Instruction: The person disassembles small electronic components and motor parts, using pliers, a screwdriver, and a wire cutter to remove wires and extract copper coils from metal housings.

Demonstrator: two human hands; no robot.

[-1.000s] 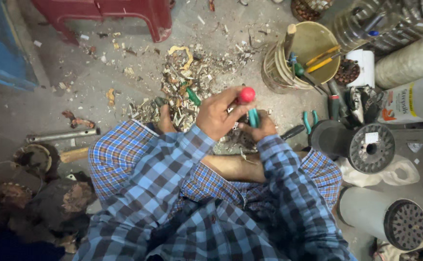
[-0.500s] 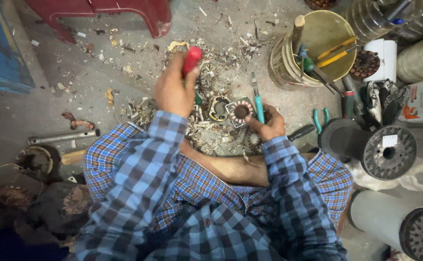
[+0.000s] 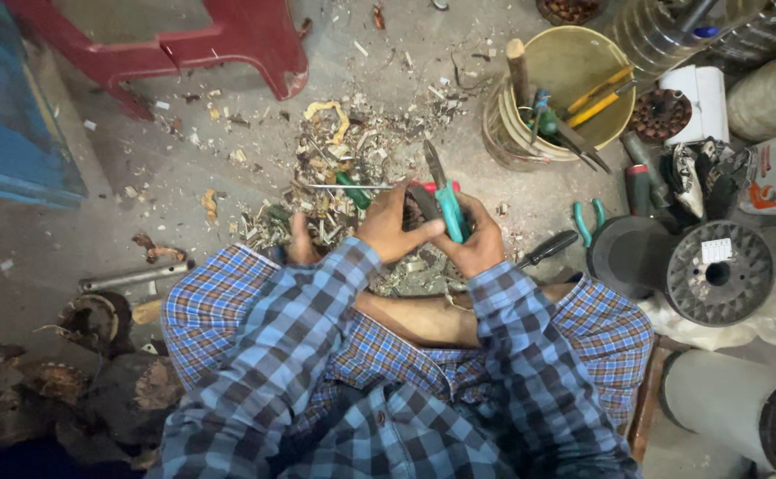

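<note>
Over a concrete floor (image 3: 68,257) strewn with scrap, our right hand (image 3: 476,239) fingers clamp teal-handled pliers (image 3: 448,206), nose outward, while our left hand (image 3: 392,226) fingers close around them, steadying.

Hands: 2, left (image 3: 394,226), right (image 3: 476,241). Teal-handled pliers: 1 in hands (image 3: 445,200); second teal-handled tool (image 3: 586,220) on floor. Green-handled screwdriver: 1 (image 3: 352,189). Black-handled screwdriver: 1 (image 3: 546,249). Yellow bucket: 1 (image 3: 574,66), several tools inside, exact count unclear. Wire spools: 2 at right (image 3: 719,270), (image 3: 623,259). Red plastic stool: 1 (image 3: 255,40). Metal pipe: 1 (image 3: 135,278). Scrap pile: 1 (image 3: 339,146), pieces uncountable.
</note>
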